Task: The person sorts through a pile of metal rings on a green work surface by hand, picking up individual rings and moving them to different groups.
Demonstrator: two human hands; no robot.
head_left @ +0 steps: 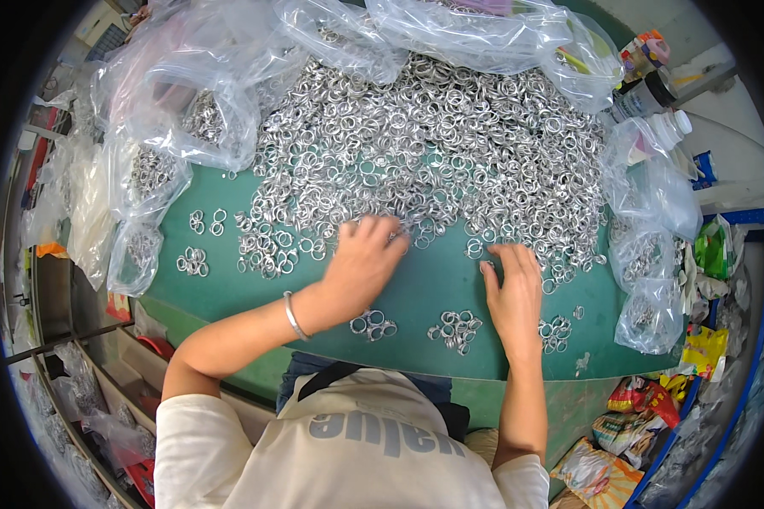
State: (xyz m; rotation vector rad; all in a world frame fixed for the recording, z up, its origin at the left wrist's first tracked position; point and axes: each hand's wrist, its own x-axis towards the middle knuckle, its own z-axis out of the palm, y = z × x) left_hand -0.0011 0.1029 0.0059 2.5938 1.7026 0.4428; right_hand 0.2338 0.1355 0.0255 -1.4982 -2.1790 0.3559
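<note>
The left hand (363,259) curls at the near edge of the ring heap (450,127); blur hides whether it grips any. The right hand (515,288) has thumb and forefinger parted. A careless sweep could scatter the 3 ring clusters (456,332) near the table's (433,284) front edge.

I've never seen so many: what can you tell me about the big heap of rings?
The heap of rings looks metallic: countless small silvery hoops jumbled at all angles. It lies loose on the green table, thinning in places. Clear plastic bags overlap its far edge. The blurred left hand seems to touch its near edge.
</note>
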